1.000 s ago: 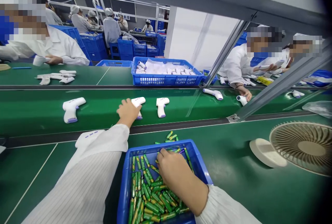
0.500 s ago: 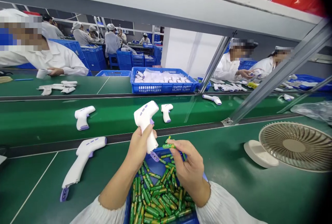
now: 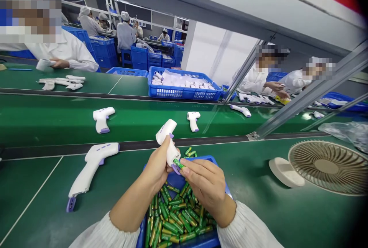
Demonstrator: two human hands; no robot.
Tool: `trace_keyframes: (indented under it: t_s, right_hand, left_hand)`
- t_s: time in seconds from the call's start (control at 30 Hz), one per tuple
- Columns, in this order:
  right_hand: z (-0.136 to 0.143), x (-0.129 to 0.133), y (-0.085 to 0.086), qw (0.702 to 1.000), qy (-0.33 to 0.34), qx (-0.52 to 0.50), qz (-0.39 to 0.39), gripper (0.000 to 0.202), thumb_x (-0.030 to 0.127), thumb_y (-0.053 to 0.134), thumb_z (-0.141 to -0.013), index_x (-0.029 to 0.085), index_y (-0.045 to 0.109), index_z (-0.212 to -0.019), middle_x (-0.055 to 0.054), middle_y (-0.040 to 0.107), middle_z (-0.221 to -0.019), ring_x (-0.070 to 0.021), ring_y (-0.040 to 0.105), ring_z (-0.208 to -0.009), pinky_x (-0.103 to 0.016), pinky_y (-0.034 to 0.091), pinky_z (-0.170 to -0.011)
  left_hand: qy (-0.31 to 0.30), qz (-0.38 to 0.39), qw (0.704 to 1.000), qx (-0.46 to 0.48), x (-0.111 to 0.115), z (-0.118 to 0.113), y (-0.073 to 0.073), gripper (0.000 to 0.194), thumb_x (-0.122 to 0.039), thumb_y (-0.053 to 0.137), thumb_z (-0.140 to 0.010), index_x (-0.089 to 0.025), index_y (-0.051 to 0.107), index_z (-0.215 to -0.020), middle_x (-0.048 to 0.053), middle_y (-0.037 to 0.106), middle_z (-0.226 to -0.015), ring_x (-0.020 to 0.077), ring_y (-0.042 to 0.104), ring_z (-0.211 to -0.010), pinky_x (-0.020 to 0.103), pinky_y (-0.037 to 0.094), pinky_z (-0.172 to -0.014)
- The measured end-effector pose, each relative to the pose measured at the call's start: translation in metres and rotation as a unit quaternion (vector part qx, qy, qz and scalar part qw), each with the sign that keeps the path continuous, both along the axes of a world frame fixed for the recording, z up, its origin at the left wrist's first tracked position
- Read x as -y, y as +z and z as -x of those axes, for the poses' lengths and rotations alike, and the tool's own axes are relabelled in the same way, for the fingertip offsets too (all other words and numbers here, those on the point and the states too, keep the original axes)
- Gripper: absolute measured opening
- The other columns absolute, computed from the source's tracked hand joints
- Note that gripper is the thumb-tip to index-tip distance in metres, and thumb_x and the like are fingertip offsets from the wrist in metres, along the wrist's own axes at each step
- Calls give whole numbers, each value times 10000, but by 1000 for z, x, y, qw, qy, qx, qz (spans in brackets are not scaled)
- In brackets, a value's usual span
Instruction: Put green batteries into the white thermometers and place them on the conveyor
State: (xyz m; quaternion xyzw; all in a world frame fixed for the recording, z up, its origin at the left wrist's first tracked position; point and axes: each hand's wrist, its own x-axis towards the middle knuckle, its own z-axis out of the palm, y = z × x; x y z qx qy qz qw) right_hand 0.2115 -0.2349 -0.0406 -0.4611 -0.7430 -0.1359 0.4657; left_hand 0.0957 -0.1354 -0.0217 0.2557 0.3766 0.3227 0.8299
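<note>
My left hand is closed round the handle of a white thermometer gun, its open handle end turned toward my right hand. Between the fingertips of my right hand is a green battery, its end at the opening of the handle. A purple cap hangs open there. Below both hands, a blue bin holds a heap of green and gold batteries. Another white gun with its purple cap open lies on the green table to the left.
A beige fan stands at the right. White guns lie on the green belt ahead. Beyond it is a blue basket of white parts. A metal post slants down at the right. Co-workers in white sit across the belt.
My right hand has brought the battery left to the gun's handle opening. The gun in my left hand has tilted and dropped slightly. Guns on the belt have shifted right in view.
</note>
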Motion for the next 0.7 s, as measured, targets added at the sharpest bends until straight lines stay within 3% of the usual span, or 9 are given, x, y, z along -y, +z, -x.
trace_keyframes:
  t_s: [0.2,0.3,0.4,0.47,0.53,0.6,0.7]
  right_hand:
    - [-1,0,5,999,41,27,-21,306,19,599,-867,163,633,-1135,-102,722,-1062,-203,672,-916,-341,573,-721]
    - [0,0,12,998,60,8,19,292,40,587,-880,196,642,-1121,-83,705,-1107,-206,642,-965,-360,552,-799]
    - [3,1,15,992,1,-88,93,223,146,527,-940,207,622,-1132,-101,648,-1166,-215,609,-1011,-360,525,-805]
    - [6,2,13,976,-46,-134,163,167,197,479,-965,195,621,-1054,-82,659,-1008,-192,623,-881,-317,507,-713]
    - [11,2,6,958,-61,-75,268,91,234,539,-933,198,619,-910,-33,641,-824,-180,609,-748,-298,476,-656]
    - [17,2,-5,923,-65,60,374,72,244,638,-857,189,613,-818,-30,635,-790,-203,607,-739,-307,464,-661]
    - [21,1,-16,883,-77,172,429,40,190,649,-820,167,616,-814,-65,652,-843,-241,619,-807,-315,463,-681]
  left_hand:
    - [-52,10,998,19,2,3,-7,398,-520,620,-832,-128,556,-846,-3,501,-593,50,360,-392,162,195,-337]
    - [-73,31,995,56,1,4,-10,357,-484,595,-865,-130,554,-842,-4,491,-585,56,379,-404,159,218,-347]
    - [-56,58,991,111,-4,5,-9,348,-472,486,-930,-139,534,-841,-16,462,-569,52,349,-381,158,215,-339]
    - [-26,58,989,137,-8,6,-7,346,-471,449,-946,-148,514,-840,-22,454,-570,51,329,-370,159,208,-331]
    - [11,53,988,148,-11,8,-6,330,-468,459,-942,-156,498,-843,-26,453,-581,51,327,-373,158,212,-329]
    - [38,51,987,146,-12,9,-7,317,-467,484,-932,-159,493,-854,-30,450,-590,51,329,-379,157,220,-332]
    - [60,34,989,129,-13,9,-9,332,-488,550,-891,-161,499,-879,-30,463,-608,51,343,-390,160,235,-337]
